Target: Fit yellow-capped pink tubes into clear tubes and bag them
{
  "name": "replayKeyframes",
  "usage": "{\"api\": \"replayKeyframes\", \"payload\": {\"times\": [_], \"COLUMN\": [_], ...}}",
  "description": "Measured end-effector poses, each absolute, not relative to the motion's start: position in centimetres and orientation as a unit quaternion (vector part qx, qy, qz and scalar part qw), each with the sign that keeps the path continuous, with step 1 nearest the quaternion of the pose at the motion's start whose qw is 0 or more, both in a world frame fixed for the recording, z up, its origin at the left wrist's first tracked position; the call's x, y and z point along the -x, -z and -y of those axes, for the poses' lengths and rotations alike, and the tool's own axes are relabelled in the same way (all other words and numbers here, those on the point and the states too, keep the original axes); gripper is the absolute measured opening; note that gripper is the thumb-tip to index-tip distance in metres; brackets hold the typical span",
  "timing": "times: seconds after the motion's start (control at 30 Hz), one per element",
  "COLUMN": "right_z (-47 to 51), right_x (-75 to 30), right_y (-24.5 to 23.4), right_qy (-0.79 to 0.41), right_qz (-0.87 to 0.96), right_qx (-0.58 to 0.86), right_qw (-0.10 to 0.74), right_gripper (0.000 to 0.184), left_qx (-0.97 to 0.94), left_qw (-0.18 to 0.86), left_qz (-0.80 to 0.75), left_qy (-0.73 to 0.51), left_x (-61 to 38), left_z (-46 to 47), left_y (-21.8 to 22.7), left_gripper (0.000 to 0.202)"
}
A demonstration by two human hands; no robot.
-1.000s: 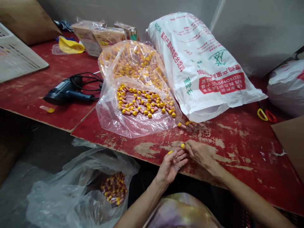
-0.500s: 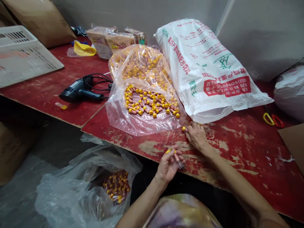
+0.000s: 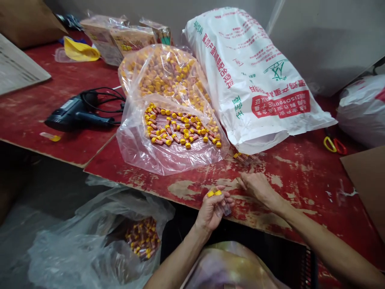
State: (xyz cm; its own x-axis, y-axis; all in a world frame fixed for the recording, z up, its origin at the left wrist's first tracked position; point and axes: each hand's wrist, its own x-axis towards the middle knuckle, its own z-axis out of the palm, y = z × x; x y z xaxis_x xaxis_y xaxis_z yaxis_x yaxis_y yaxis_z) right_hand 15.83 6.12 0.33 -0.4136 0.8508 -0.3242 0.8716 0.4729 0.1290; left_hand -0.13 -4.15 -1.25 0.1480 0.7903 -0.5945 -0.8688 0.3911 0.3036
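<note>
Left hand (image 3: 213, 208) is at the table's front edge, fingers closed round a few yellow-capped vials (image 3: 214, 193), caps uppermost. A clear wrap appears to enclose them, though the view is blurred. Right hand (image 3: 256, 186) lies just beside it on the worn red table (image 3: 300, 176), fingers extended flat, gripping nothing. Beyond it, loose vials (image 3: 244, 156) rest at the mouth of the white printed sack (image 3: 255, 80). An open clear bag (image 3: 156, 156) of vials sits left of them.
</note>
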Motion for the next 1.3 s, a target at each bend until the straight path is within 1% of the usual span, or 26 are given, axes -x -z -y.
{"api": "replayKeyframes", "payload": {"times": [0.07, 0.1, 0.2, 0.27, 0.33, 0.4, 0.47, 0.53, 0.6, 0.63, 0.7, 0.77, 0.87, 0.97, 1.03, 1.1, 1.2, 1.27, 1.3], "right_z": [-5.6, -5.1, -2.4, -0.3, 0.8, 0.1, -2.2, -5.2, -7.6, -8.4, -8.7, -7.9, -6.4, -5.7, -5.9, -6.2, -6.2, -5.5, -5.1], "right_x": [-16.2, -16.2, -15.6, -14.7, -13.9, -13.6, -13.9, -14.2, -14.3, -14.2, -14.0, -14.1, -15.2, -16.1, -16.1, -16.1, -16.3, -15.9, -15.1], "right_y": [0.3, 0.6, 1.1, 1.2, 1.1, 1.0, 1.0, 1.1, 1.5, 1.7, 2.2, 2.2, 0.8, -1.4, -2.4, -2.7, -2.2, -1.6, -1.2], "right_qy": [0.023, 0.026, 0.071, 0.118, 0.136, 0.096, 0.013, -0.063, -0.105, -0.118, -0.131, -0.117, -0.022, 0.049, 0.057, 0.055, 0.047, 0.044, 0.043], "right_qz": [-0.846, -0.849, -0.848, -0.846, -0.857, -0.858, -0.839, -0.810, -0.794, -0.790, -0.793, -0.808, -0.827, -0.824, -0.821, -0.819, -0.810, -0.809, -0.811], "right_qx": [-0.518, -0.521, -0.520, -0.492, -0.450, -0.449, -0.500, -0.561, -0.593, -0.598, -0.593, -0.576, -0.562, -0.558, -0.544, -0.532, -0.542, -0.554, -0.559], "right_qw": [0.125, 0.085, -0.079, -0.168, -0.212, -0.231, -0.215, -0.156, -0.085, -0.062, -0.045, -0.042, -0.010, 0.084, 0.163, 0.208, 0.219, 0.193, 0.167], "right_gripper": [0.036, 0.037, 0.037, 0.035, 0.033, 0.031, 0.029, 0.027, 0.024, 0.023, 0.023, 0.024, 0.027, 0.029, 0.029, 0.029, 0.025, 0.021, 0.020], "left_qx": [0.072, 0.084, 0.112, 0.119, 0.122, 0.117, 0.103, 0.085, 0.067, 0.060, 0.049, 0.042, 0.040, 0.043, 0.044, 0.043, 0.043, 0.046, 0.048], "left_qw": [0.753, 0.751, 0.746, 0.746, 0.749, 0.752, 0.757, 0.761, 0.765, 0.766, 0.770, 0.775, 0.782, 0.779, 0.781, 0.787, 0.789, 0.786, 0.787], "left_qz": [-0.343, -0.334, -0.299, -0.276, -0.262, -0.259, -0.256, -0.254, -0.255, -0.256, -0.252, -0.240, -0.221, -0.235, -0.256, -0.273, -0.285, -0.280, -0.273], "left_qy": [-0.557, -0.563, -0.584, -0.595, -0.597, -0.595, -0.593, -0.591, -0.587, -0.586, -0.585, -0.584, -0.582, -0.580, -0.568, -0.551, -0.543, -0.548, -0.552], "left_x": [-0.1, -0.2, -0.1, 0.2, 0.5, 0.8, 1.0, 1.0, 1.0, 0.9, 0.8, 0.8, 0.9, 0.8, 0.8, 0.9, 1.0, 0.6, 0.2], "left_z": [4.0, 4.0, 4.1, 4.2, 4.3, 4.4, 4.5, 4.7, 4.9, 5.0, 5.2, 5.3, 5.3, 5.4, 5.3, 4.9, 4.1, 4.3, 4.7], "left_y": [1.3, 1.4, 1.5, 1.5, 1.6, 1.6, 1.7, 1.8, 2.0, 2.0, 2.2, 2.4, 2.5, 2.2, 1.9, 1.7, 1.5, 1.5, 1.6], "left_gripper": [0.036, 0.034, 0.033, 0.035, 0.038, 0.042, 0.044, 0.045, 0.044, 0.045, 0.046, 0.047, 0.046, 0.042, 0.041, 0.042, 0.041, 0.037, 0.034]}}
